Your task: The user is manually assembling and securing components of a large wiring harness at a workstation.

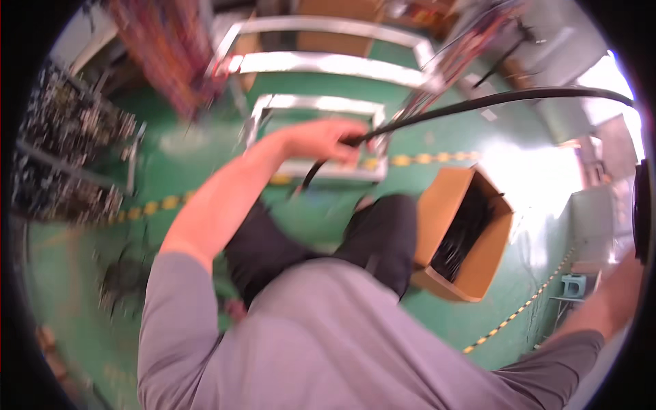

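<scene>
My left hand (pixel 331 140) is closed around a black cable (pixel 492 100) in front of my body. The cable's short end (pixel 311 173) hangs below the fist. From the fist, its long part sweeps in an arc to the far right rim of the picture. My right forearm (pixel 608 301) stretches out toward that rim, where the right hand is cut off from view. A dark shape (pixel 641 212) shows at the rim just beyond the forearm; what it is I cannot make out.
An open cardboard box (pixel 437 205) with black cables (pixel 465 239) inside stands right of my legs. Ahead is a white metal frame (pixel 321 65) with bundles of coloured wires (pixel 167 51) beside it. A rack of dark parts (pixel 61 143) is at left; a blue stool (pixel 572 285) stands far right.
</scene>
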Action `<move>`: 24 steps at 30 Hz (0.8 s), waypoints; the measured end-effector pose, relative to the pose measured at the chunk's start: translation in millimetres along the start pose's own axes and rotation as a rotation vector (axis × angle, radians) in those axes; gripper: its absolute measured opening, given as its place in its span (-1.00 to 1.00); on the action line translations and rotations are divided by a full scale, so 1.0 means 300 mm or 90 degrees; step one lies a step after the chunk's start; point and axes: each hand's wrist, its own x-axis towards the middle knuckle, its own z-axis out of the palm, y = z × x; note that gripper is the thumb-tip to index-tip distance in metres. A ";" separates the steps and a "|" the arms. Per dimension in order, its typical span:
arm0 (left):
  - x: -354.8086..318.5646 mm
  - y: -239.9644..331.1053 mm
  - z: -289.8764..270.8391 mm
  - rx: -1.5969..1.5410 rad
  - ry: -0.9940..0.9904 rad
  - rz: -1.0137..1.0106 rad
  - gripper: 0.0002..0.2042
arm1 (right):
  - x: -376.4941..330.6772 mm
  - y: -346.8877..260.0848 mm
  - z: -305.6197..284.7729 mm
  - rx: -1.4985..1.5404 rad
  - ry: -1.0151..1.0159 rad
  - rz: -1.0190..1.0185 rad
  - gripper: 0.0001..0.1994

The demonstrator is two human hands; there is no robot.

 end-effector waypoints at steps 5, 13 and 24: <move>0.107 0.201 0.034 -0.067 0.001 -0.038 -0.38 | -0.066 -0.408 0.078 0.211 0.088 -0.063 -0.64; 0.246 0.588 0.094 -0.115 -0.004 0.209 -0.52 | -0.263 -0.609 0.645 0.390 0.019 0.053 -0.76; 0.203 0.665 0.159 -0.041 0.270 0.342 -0.69 | -0.337 -0.601 0.786 0.437 -0.044 0.006 -0.65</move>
